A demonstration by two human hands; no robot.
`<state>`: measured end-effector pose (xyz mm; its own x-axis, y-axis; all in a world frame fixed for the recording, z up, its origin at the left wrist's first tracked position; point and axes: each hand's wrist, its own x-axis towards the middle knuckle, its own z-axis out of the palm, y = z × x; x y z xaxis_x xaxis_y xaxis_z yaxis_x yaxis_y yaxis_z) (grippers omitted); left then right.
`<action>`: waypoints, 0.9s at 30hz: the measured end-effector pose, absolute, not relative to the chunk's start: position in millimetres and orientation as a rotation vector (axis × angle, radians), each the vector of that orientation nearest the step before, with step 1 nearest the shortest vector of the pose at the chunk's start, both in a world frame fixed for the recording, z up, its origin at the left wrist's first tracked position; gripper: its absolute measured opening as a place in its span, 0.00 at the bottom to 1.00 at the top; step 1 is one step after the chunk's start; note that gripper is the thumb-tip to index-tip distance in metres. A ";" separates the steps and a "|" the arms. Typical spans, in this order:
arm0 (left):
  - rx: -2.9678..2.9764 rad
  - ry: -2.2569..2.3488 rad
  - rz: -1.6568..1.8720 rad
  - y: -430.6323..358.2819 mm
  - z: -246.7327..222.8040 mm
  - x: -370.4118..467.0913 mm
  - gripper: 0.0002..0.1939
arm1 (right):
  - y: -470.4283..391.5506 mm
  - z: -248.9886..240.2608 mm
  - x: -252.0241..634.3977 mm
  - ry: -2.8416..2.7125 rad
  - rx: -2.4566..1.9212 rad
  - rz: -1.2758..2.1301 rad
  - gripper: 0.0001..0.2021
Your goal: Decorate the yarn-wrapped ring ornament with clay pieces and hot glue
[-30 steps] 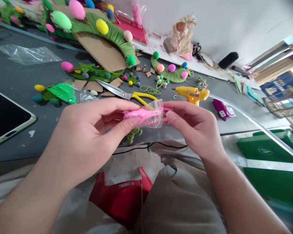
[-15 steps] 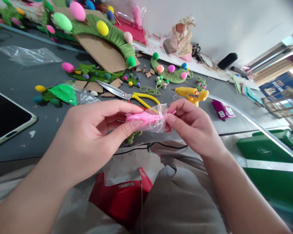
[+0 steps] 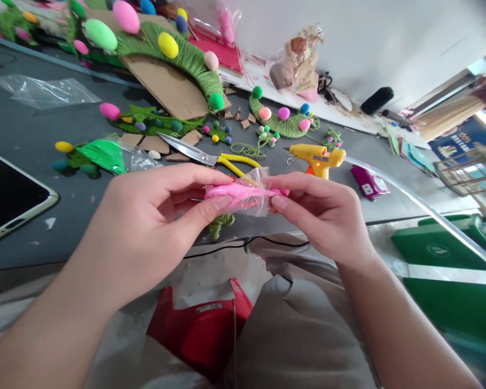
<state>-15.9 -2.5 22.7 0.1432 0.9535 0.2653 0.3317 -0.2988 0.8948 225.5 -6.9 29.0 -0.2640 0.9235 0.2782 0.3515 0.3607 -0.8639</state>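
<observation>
Between my hands, above the table's front edge, is a small clear plastic bag (image 3: 261, 202) with soft pink material (image 3: 243, 192) inside, perhaps modelling clay. My left hand (image 3: 166, 210) is closed on the filled left end, thumb in front and fingers behind. At the bag's right end, my right hand (image 3: 314, 210) pinches a stretched tip of the pink stuff where it comes out. Just behind lie scissors (image 3: 202, 156) with yellow handles, partly hidden by the bag. A green yarn-wrapped piece (image 3: 218, 226) shows below the bag.
A yellow hot glue gun (image 3: 316, 156) rests behind my right hand. Green yarn-wrapped arcs (image 3: 198, 67) with coloured balls lie further back, near cardboard scraps (image 3: 157, 143). A tablet-like device (image 3: 12, 197) is at left, green bins (image 3: 441, 243) at right, a red stool (image 3: 202, 329) below.
My right hand's fingers have straightened and lie lower along the bag's end. More of the pink material now shows between them, outside the bag.
</observation>
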 end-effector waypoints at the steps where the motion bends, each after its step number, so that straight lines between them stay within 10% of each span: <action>1: 1.733 1.244 1.153 -2.3 22.7 -15.9 0.07 | -7.1 29.2 225.5 -1.806 -1.110 0.837 0.13; 27: 1.753 1.131 1.056 0.0 22.4 -15.7 0.03 | -5.6 22.7 214.8 -1.912 -1.134 0.752 0.05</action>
